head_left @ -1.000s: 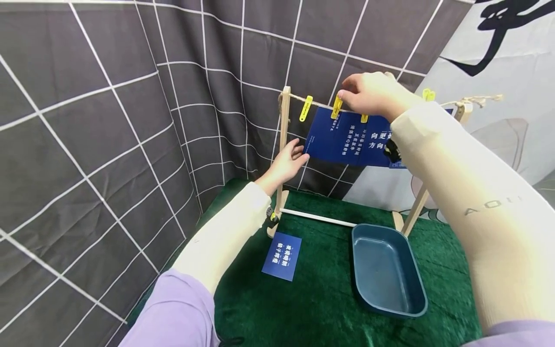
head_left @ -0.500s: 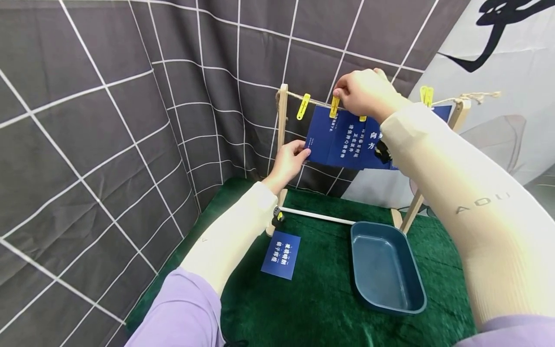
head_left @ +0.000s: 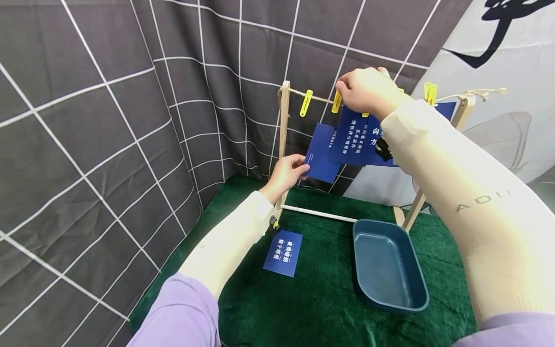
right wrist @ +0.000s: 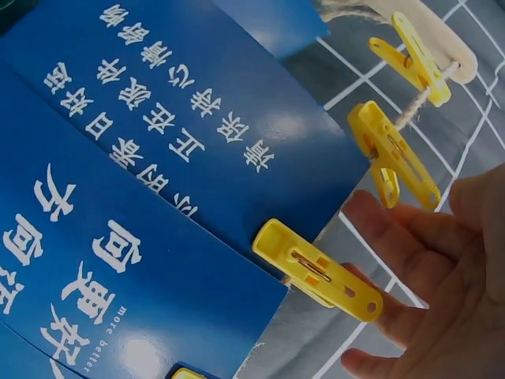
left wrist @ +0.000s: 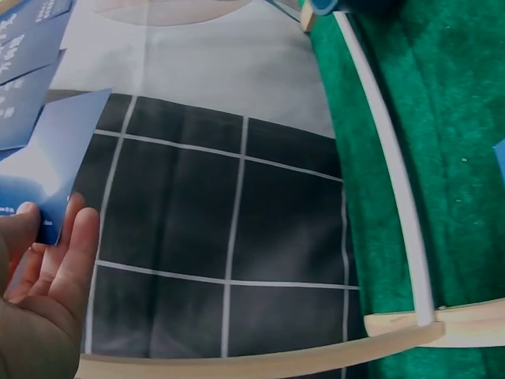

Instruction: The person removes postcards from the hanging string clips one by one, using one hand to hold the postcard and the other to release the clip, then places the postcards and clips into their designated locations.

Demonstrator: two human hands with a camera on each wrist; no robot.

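My left hand point(head_left: 288, 174) pinches a blue card point(head_left: 322, 153) by its lower left edge, thumb in front and fingers behind, as the left wrist view point(left wrist: 67, 170) confirms. This card hangs tilted below the rope, apart from the clothespins. My right hand point(head_left: 368, 91) is up at the rope beside a yellow clothespin point(right wrist: 394, 154), its fingers relaxed and spread in the right wrist view. That clothespin sits on the rope with no card in it. Another yellow clothespin point(right wrist: 316, 272) clips overlapping blue cards point(right wrist: 158, 103) to the rope, close to my fingers.
A wooden frame point(head_left: 284, 125) with a white bottom bar point(head_left: 318, 212) carries the rope. Further clothespins sit at the left point(head_left: 306, 103) and right point(head_left: 430, 93). A blue card with white writing point(head_left: 283, 253) and a dark blue tray point(head_left: 390, 308) lie on the green cloth point(head_left: 321, 308).
My left hand has gone from open to gripping the left card, and has drawn it downward out of its clothespin. My right hand has stayed by that clothespin.
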